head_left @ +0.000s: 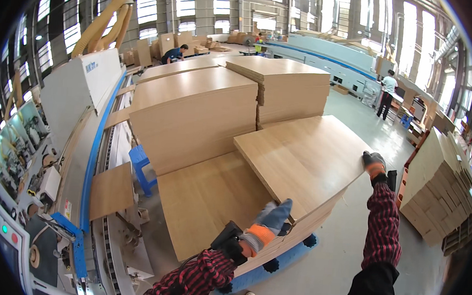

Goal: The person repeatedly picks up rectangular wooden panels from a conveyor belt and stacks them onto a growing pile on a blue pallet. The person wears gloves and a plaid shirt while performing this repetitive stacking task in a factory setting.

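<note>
A flat wood-grain panel (308,160) lies at an angle on top of a low stack of similar boards (206,200), with its far end close to the taller stacks. My left hand (268,225), in a grey and orange work glove, is closed on the panel's near left corner; its thumb side shows and the fingers underneath are partly hidden. At the right corner, my right hand (374,163), in a dark and orange glove, grips the panel's edge. Both sleeves are red and black plaid. A blue pallet (288,267) is under the low stack.
Tall board stacks (194,118) stand beyond the low one. Along the left runs a machine (80,84) with a blue rail and a board (111,191) on it. A blue stool (141,169) stands between. More panels (436,187) are piled at right. Two people work farther off.
</note>
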Demonstrator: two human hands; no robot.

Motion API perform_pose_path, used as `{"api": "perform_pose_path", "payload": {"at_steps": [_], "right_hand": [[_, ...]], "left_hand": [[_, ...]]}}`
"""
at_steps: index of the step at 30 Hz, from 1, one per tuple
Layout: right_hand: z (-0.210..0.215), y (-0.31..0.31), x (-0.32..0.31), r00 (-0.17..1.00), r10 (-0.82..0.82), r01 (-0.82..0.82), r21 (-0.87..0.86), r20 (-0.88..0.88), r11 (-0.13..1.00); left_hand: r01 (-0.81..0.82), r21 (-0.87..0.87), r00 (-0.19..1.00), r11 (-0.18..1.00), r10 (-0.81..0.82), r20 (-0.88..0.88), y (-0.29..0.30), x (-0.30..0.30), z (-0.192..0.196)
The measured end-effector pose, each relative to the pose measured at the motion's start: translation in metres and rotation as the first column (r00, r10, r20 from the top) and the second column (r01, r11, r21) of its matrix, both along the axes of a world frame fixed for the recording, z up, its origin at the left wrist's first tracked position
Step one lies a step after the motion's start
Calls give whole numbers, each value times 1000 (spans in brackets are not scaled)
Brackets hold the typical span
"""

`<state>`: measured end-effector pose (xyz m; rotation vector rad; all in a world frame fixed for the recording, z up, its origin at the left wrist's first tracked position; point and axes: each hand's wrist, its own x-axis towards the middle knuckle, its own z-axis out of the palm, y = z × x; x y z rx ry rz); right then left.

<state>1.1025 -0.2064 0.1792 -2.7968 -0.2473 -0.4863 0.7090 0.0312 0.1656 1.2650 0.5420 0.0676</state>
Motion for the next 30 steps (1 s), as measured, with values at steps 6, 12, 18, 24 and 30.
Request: {"api": "perform_pose_path", "payload": {"at_steps": [6,12,18,24,30], "right_hand": [[-13,-13,-32,937,137,-76,-196,322,978],[-12,-64,-139,700,667,-625,232,-254,745],[-38,-18,-284,354,927,-768,527,-126,365],[-107,92,-421,-195,927,338,865,-321,370],[-167,178,-592,-176,814,-100,833,-553,544]], "left_hand": [[-135,57,990,989,137,-22,4,-4,-7],[-164,-470,902,867,325,285,46,-113,2],[-310,-446,889,839,423,178,29,-323,-15],[-820,-234,558,522,820,-125,-7,-516,-97],[-864,461,78,202,959,-273,-30,-649,-178]]}}
